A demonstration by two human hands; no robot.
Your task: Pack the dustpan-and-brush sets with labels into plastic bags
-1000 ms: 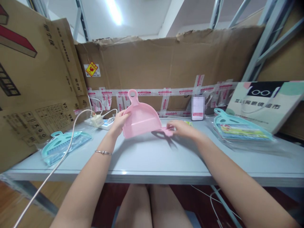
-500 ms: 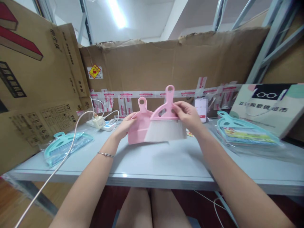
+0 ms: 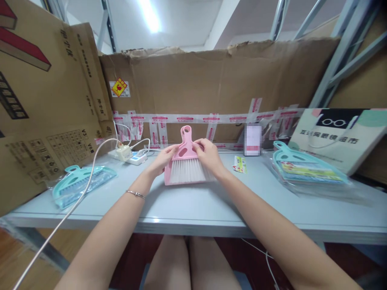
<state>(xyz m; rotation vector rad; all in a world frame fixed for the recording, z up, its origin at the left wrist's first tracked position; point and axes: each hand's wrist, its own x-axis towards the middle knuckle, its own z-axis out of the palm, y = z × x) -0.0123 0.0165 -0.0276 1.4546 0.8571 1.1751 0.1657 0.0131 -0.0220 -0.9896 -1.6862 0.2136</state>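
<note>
A small pink brush (image 3: 186, 163) with pale bristles lies inside a pink dustpan (image 3: 167, 176), their handles lined up and pointing away from me. Only the dustpan's left and lower edge show around the brush. My left hand (image 3: 163, 160) grips the dustpan's left side, fingers curled on its rim. My right hand (image 3: 207, 155) presses on the brush's pink back at the right, fingers closed over it. The set rests tilted on the grey table (image 3: 193, 201) at its middle.
A bagged teal brush set (image 3: 79, 184) lies at the left. A stack of bagged teal sets (image 3: 305, 167) sits at the right, beside a printed bag (image 3: 335, 135). A power strip (image 3: 128, 156) with white cables, a phone (image 3: 252, 139) and a small card (image 3: 240, 164) stand near the cardboard back wall.
My right hand picked the pink brush off the table, lifted it, then brought it down into the dustpan held by my left hand. Both now sit together lower on the table.
</note>
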